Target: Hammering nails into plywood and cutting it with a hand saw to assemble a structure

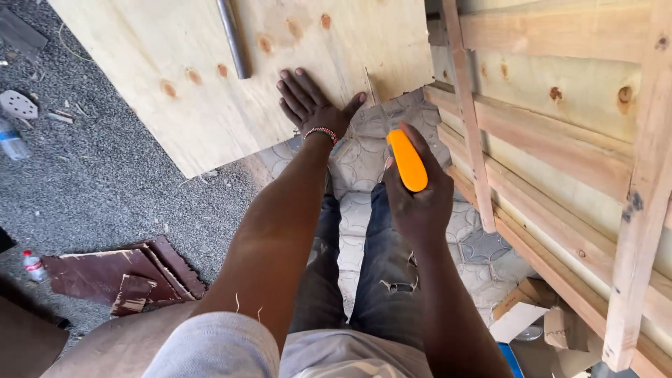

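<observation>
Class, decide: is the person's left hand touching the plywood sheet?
Touching. The head view shows the left hand lying flat, fingers spread, on the plywood sheet.

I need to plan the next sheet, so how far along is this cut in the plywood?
Done: a short slit runs in from the plywood sheet edge, beside the thumb. In hand: the left hand presses the sheet flat while the right hand grips the orange-handled saw, blade in the slit. Left: nearly all of the sheet beyond the slit is uncut.
</observation>
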